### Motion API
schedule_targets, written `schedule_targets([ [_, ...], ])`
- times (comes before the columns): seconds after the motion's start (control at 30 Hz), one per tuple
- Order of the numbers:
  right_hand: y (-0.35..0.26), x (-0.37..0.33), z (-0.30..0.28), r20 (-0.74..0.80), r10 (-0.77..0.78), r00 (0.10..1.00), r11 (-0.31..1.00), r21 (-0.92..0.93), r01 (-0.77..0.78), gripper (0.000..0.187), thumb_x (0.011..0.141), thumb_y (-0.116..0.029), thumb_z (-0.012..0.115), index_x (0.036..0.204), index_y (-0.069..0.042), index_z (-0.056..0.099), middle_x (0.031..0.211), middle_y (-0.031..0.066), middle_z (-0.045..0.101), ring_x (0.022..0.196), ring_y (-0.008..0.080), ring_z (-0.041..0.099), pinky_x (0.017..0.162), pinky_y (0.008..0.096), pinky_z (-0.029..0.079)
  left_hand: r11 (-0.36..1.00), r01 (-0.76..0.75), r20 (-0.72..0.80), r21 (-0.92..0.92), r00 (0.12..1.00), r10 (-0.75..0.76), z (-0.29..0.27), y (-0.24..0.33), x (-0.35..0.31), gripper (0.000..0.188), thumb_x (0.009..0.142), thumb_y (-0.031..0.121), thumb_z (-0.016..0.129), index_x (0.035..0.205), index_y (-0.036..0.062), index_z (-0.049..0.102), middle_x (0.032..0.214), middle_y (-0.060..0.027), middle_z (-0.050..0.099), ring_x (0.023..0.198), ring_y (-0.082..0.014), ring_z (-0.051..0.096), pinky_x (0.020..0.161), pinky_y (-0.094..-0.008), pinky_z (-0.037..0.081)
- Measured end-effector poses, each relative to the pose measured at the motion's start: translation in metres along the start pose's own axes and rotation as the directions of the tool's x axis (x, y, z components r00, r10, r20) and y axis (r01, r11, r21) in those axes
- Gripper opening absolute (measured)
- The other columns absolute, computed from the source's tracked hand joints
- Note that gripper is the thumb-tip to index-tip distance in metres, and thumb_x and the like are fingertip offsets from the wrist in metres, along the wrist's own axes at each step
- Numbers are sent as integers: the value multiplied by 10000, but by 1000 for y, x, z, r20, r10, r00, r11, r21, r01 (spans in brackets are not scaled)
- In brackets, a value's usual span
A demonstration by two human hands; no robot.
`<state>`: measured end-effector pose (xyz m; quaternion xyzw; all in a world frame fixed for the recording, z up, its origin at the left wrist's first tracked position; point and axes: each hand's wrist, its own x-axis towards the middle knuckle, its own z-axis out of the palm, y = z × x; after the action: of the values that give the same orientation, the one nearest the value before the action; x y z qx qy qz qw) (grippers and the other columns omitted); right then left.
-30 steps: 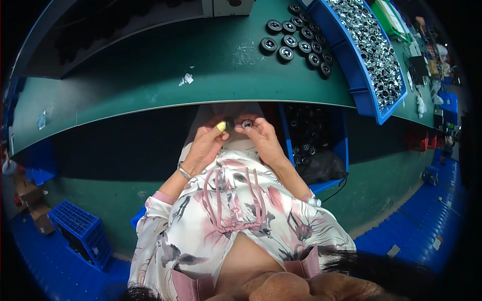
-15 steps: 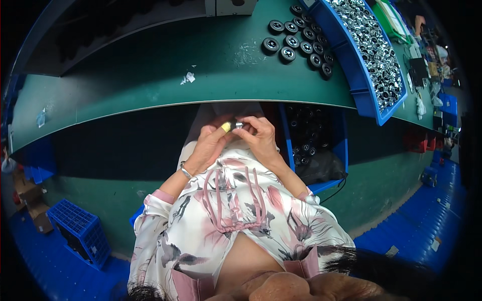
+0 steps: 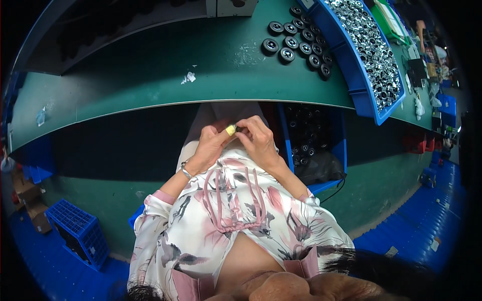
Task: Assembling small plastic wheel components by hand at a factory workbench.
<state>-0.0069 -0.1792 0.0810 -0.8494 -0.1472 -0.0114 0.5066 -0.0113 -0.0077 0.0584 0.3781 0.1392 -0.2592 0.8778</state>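
Over my lap, just in front of the bench edge, my two hands meet at a small dark part (image 3: 238, 129). It is mostly covered by the fingers, so its full shape cannot be made out. My left hand (image 3: 209, 146) is closed on it from the left, its thumb wrapped in yellow tape (image 3: 230, 130). From the other side my right hand (image 3: 261, 140) pinches the same part with thumb and fingertips. To the right of my right hand, below the bench top, a blue bin (image 3: 341, 155) holds several black round pieces (image 3: 305, 149) and a dark bag (image 3: 324, 168).
Several black wheels with silver centres (image 3: 287, 55) lie on the green bench (image 3: 150, 83). At their right, a long blue tray (image 3: 357, 93) full of shiny silver rings (image 3: 369, 55) overhangs the bench edge. A blue crate (image 3: 78, 233) stands on the floor at left.
Half a second ago a silver ring-shaped end showed between my right fingertips; now my right fingers cover it and only a dark bit is visible. Both hands stay in the same place.
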Motion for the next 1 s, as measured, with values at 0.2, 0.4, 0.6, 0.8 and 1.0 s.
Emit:
schedule_targets([
  [0.2,-10,5,-3,-5,22,1000,998,-53,-23,236,749,81,707,959,36,609,903,125,578,705,211,654,586,293,532,996,83,-33,19,996,-82,3,4,0,258,950,83,636,1107,-115,585,1093,-133,615,999,-141,627,901,-258,542],
  [0.4,-7,2,0,19,-57,998,990,-132,59,217,743,72,699,933,37,600,910,138,578,720,257,655,600,331,539,998,68,-18,6,998,-68,-12,-7,3,215,952,85,635,1042,-105,591,1071,-113,608,978,-133,621,898,-250,543],
  [0.6,-9,3,2,-47,-68,997,994,-84,64,233,738,82,704,946,42,606,924,142,580,734,256,659,602,320,547,997,9,0,-78,1000,-9,-4,-4,2,237,990,126,582,1056,-101,593,1079,-131,620,990,-157,631,916,-285,546],
  [0.8,-13,5,2,-73,-78,994,997,-34,75,244,731,86,703,952,47,605,923,149,581,732,277,654,605,334,546,1000,-20,-17,-21,1000,19,-5,-6,4,282,1023,162,523,1062,-105,605,1076,-146,639,1013,-184,642,957,-320,532],
  [1.0,-11,5,3,-66,-81,995,995,-55,77,237,731,88,692,946,48,600,919,148,580,721,283,649,594,347,531,999,-16,-10,-42,1000,16,-10,-9,1,242,995,142,576,1063,-90,595,1035,-121,639,974,-157,638,952,-302,530],
])
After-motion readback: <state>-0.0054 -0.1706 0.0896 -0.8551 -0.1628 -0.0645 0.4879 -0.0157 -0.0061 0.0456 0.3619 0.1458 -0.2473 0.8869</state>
